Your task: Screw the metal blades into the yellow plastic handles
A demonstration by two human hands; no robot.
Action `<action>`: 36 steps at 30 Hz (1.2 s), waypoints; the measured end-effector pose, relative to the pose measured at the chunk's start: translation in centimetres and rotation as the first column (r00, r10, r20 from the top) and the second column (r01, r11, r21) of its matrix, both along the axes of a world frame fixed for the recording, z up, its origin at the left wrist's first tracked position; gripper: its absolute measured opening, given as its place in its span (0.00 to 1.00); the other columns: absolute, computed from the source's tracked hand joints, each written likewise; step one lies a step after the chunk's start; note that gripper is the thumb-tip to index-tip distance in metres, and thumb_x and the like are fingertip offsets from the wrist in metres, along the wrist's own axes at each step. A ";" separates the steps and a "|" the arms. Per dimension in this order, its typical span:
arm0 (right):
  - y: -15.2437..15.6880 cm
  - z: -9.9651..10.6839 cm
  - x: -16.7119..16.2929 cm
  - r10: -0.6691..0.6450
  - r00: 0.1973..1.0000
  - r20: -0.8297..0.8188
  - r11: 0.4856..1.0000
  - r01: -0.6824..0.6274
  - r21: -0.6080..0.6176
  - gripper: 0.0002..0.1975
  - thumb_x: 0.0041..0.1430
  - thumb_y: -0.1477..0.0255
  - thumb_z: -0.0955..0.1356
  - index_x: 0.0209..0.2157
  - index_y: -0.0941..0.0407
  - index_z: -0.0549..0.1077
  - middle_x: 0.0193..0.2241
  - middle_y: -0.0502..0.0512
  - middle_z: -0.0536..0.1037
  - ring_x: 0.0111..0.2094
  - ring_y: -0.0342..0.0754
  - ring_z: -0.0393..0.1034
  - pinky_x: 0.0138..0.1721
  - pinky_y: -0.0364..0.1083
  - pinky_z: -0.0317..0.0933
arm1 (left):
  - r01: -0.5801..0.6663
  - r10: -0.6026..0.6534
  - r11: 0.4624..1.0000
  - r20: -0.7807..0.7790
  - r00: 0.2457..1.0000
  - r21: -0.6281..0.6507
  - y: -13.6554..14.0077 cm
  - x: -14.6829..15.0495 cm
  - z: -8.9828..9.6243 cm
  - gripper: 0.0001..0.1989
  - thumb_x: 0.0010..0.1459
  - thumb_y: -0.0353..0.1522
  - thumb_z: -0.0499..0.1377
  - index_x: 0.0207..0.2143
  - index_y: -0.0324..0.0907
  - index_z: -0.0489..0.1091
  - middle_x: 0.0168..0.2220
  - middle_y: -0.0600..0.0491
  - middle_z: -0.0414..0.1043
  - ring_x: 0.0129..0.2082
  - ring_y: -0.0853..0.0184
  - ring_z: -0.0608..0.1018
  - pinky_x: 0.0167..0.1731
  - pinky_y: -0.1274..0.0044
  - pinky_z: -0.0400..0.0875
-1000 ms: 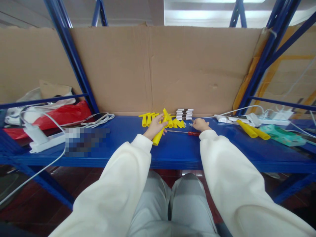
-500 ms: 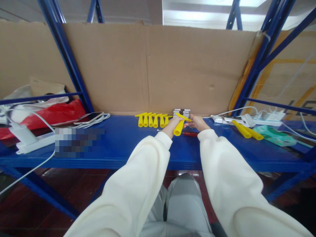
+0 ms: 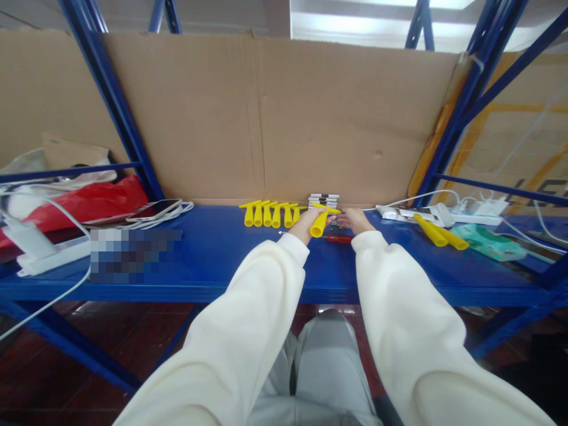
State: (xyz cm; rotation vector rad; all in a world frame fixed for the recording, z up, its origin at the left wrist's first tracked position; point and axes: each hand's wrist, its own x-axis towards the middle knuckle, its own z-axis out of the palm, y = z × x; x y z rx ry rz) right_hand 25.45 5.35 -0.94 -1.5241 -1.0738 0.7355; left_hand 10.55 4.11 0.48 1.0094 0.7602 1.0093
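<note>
The left hand (image 3: 305, 227) is closed around a yellow T-shaped piece (image 3: 318, 225) at the middle of the blue table (image 3: 213, 266), its round end pointing to the near side and its crossbar on the far side, slanting from left to right. The right hand (image 3: 356, 220) is just right of that crossbar's right end, fingers bent; whether it is pinching the piece or anything small cannot be told. Small metal bits (image 3: 336, 224) lie by its fingertips, too tiny to make out clearly. Just on the near side of both hands lies a screwdriver (image 3: 339, 239) with a red handle, the shaft running left and partly hidden by the left hand. Left of the hands, a row of similar yellow pieces (image 3: 263, 215) lies side by side, round ends facing near. Beyond the held piece, a stack of white and dark packs (image 3: 323, 197) is near the upright cardboard (image 3: 266, 118) at the table's far edge. Well to the right, two yellow tubes (image 3: 437, 234) lie beside a green packet (image 3: 494, 242). Far over on the left are a phone (image 3: 162, 209), a red bag (image 3: 95, 204) and a white power strip (image 3: 57, 256).
</note>
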 end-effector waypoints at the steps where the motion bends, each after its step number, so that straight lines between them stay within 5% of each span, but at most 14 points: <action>1: 0.1 -0.1 0.2 -0.021 0.993 0.115 1.000 0.019 0.015 0.08 0.55 0.74 0.65 0.35 0.59 0.76 0.24 0.58 0.77 0.28 0.51 0.76 0.29 0.46 0.70 | -0.072 0.073 0.997 -0.044 0.996 0.030 -0.1 -0.5 0.3 0.24 0.60 0.24 0.57 0.60 0.34 0.65 0.41 0.44 0.80 0.25 0.70 0.81 0.21 0.84 0.72; 5: 0.1 -0.3 0.4 0.054 0.859 0.509 0.998 -0.039 -0.040 0.05 0.49 0.76 0.69 0.22 0.59 0.76 0.20 0.61 0.77 0.30 0.54 0.77 0.33 0.47 0.69 | -0.218 0.298 0.900 -0.168 0.940 0.378 -0.8 -3.7 1.8 0.31 0.58 0.23 0.57 0.64 0.45 0.63 0.55 0.49 0.75 0.38 0.66 0.83 0.31 0.80 0.78; 8: -0.2 -0.3 0.0 0.243 0.779 0.577 0.970 -0.182 -0.162 0.09 0.46 0.77 0.70 0.15 0.58 0.73 0.16 0.59 0.75 0.25 0.52 0.75 0.30 0.46 0.68 | -0.234 0.479 0.704 -0.205 0.853 0.671 -1.2 -6.8 2.2 0.33 0.57 0.22 0.57 0.65 0.44 0.63 0.63 0.50 0.67 0.56 0.60 0.76 0.50 0.72 0.76; 11: -0.4 -0.2 -0.4 0.343 0.716 0.608 0.939 -0.262 -0.222 0.10 0.43 0.78 0.71 0.13 0.57 0.72 0.15 0.56 0.74 0.24 0.50 0.73 0.27 0.44 0.67 | -0.082 0.625 0.491 -0.285 0.727 0.867 -1.8 -9.4 1.3 0.30 0.57 0.20 0.55 0.61 0.45 0.69 0.63 0.52 0.67 0.65 0.62 0.66 0.63 0.69 0.61; 14: -0.5 -0.1 -0.6 0.358 0.666 0.655 0.934 -0.269 -0.237 0.09 0.43 0.79 0.71 0.13 0.57 0.73 0.17 0.55 0.76 0.28 0.51 0.75 0.33 0.45 0.69 | 0.126 0.686 0.403 -0.390 0.614 0.906 -2.7 -10.6 -0.1 0.28 0.59 0.20 0.52 0.59 0.49 0.72 0.63 0.55 0.68 0.64 0.64 0.68 0.65 0.68 0.60; 18: -0.6 -0.2 -1.0 0.318 0.651 0.689 0.944 -0.287 -0.165 0.09 0.46 0.81 0.69 0.18 0.56 0.78 0.24 0.55 0.81 0.36 0.52 0.77 0.44 0.46 0.69 | 0.327 0.701 0.371 -0.493 0.515 0.869 -3.5 -10.6 -1.0 0.30 0.60 0.20 0.51 0.60 0.50 0.70 0.64 0.54 0.66 0.63 0.62 0.69 0.64 0.64 0.61; 25: -1.0 0.2 -1.5 0.189 0.717 0.671 0.970 -0.243 -0.015 0.14 0.46 0.84 0.65 0.27 0.57 0.82 0.37 0.57 0.84 0.47 0.53 0.76 0.54 0.47 0.64 | 0.426 0.699 0.450 -0.607 0.379 0.784 -3.1 -10.6 -1.4 0.31 0.58 0.18 0.51 0.60 0.50 0.70 0.63 0.50 0.67 0.62 0.58 0.70 0.63 0.60 0.62; 28: -1.5 0.7 -2.1 0.192 0.769 0.610 0.967 -0.255 0.017 0.12 0.50 0.80 0.65 0.27 0.59 0.81 0.35 0.57 0.84 0.44 0.52 0.76 0.50 0.47 0.66 | 0.459 0.691 0.447 -0.622 0.368 0.768 -3.1 -10.6 -1.7 0.32 0.58 0.18 0.51 0.60 0.51 0.70 0.63 0.50 0.68 0.62 0.59 0.71 0.62 0.62 0.63; 36: -3.4 1.1 -3.8 0.445 0.837 0.319 0.886 -0.463 -0.020 0.07 0.50 0.68 0.71 0.28 0.57 0.81 0.33 0.56 0.83 0.38 0.49 0.74 0.34 0.43 0.63 | 0.533 0.720 0.419 -0.627 0.299 0.735 -3.5 -10.3 -1.5 0.29 0.59 0.19 0.51 0.59 0.48 0.72 0.64 0.49 0.67 0.62 0.60 0.71 0.61 0.68 0.65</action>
